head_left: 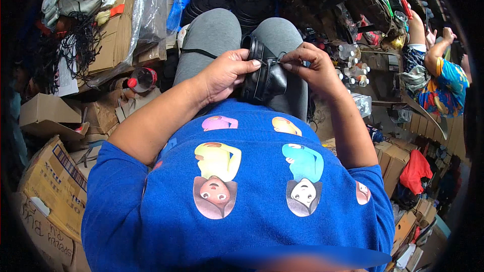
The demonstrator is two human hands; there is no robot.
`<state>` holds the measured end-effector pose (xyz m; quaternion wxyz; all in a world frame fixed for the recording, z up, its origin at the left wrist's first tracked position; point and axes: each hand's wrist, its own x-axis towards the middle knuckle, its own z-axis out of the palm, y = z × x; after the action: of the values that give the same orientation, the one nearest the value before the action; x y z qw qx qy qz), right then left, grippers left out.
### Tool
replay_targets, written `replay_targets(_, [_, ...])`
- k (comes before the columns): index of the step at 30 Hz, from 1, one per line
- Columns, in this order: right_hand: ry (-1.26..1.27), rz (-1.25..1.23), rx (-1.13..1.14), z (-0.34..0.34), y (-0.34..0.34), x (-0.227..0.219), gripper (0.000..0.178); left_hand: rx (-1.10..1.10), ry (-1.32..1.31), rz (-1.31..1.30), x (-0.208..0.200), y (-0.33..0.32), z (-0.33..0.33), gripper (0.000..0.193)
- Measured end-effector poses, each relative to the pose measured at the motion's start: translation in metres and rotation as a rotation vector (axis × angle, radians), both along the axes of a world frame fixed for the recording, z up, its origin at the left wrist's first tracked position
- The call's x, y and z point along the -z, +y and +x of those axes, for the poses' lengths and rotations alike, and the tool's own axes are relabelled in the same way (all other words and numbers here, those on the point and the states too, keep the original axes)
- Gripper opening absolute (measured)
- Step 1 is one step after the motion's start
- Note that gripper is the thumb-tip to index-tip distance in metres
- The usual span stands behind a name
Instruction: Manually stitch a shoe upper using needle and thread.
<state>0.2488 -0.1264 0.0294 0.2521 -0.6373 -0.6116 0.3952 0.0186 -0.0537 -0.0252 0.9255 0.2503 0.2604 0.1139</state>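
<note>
A black leather shoe (pixel 272 81) rests on my lap between my grey-clad thighs. My left hand (pixel 229 73) grips its left edge, the thumb pressed on the top of the leather. Over the shoe's right side, my right hand (pixel 310 65) is closed in a pinch, thumb against fingertips. A thin strand, like a needle or thread, shows at those fingertips; it is too small to tell which. A black cord (pixel 199 52) crosses my left thigh. The shoe's underside is hidden.
Bundles of black cord (pixel 212 0) lie beyond my knees on blue plastic. Cardboard boxes (pixel 50 186) and a red-capped bottle (pixel 142 79) are at left. Several small bottles (pixel 355 68) stand at right. Another person (pixel 448 78) in a bright shirt sits at far right.
</note>
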Motion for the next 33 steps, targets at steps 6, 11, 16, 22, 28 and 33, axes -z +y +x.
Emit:
replay_targets(6, [-0.068, 0.020, -0.110, 0.010, -0.003, -0.015, 0.018, 0.045, -0.022, 0.012, -0.008, 0.005, -0.011, 0.021])
replay_targets(11, [-0.138, 0.024, 0.106, 0.046, -0.014, -0.028, 0.011, -0.002, -0.032, 0.061, -0.006, 0.011, -0.017, 0.018])
replay_targets(16, [0.168, -0.038, 0.198, 0.052, -0.033, 0.000, 0.016, 0.051, 0.483, 1.034, -0.033, 0.005, -0.021, 0.019])
replay_targets(22, [0.099, 0.081, 0.194, 0.005, -0.032, 0.038, 0.030, 0.120, 0.428, 2.114, -0.089, -0.014, 0.003, 0.035])
replay_targets(28, [-0.311, 0.048, 0.284, -0.028, -0.015, 0.034, 0.046, 0.506, 0.703, 2.086, -0.090, -0.008, 0.041, 0.037])
replay_targets(33, [-0.427, 0.366, 0.197, -0.051, 0.004, 0.036, 0.041, 0.602, 0.773, 1.878, -0.096, 0.008, 0.020, 0.030])
